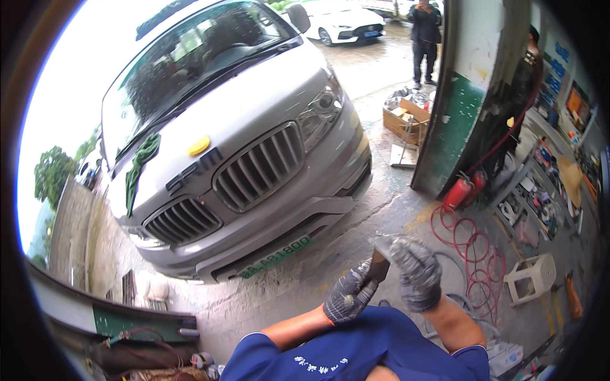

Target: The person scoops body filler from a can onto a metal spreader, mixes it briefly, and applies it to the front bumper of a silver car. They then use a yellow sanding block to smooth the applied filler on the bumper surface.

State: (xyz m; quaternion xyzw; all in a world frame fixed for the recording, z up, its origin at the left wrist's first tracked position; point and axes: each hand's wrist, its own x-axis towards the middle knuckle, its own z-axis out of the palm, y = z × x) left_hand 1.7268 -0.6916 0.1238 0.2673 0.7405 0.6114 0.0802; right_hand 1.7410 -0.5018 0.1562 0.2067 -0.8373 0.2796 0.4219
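Note:
Both hands wear grey knit work gloves and meet in front of my chest. My left hand (351, 293) is closed round the lower end of a dark flat blade (379, 267), which looks like a putty knife. Just right of it, my right hand (417, 274) is closed, its fingers pale with smears. From its fingers a grey flat scraper (382, 245) reaches left, over the top of the dark blade. Ahead stands a silver van (267, 82) with scuffed patches on its front corner. A yellow round pad (198, 145) and a green cloth (143, 164) lie on its hood.
A red hose (473, 273) coils on the floor at right, near red fire extinguishers (459, 192) and a white stool (531, 279). A tool rack (534, 197) and a pillar (467, 114) stand beyond. One person (426, 38) stands outside, another (524, 89) behind the pillar.

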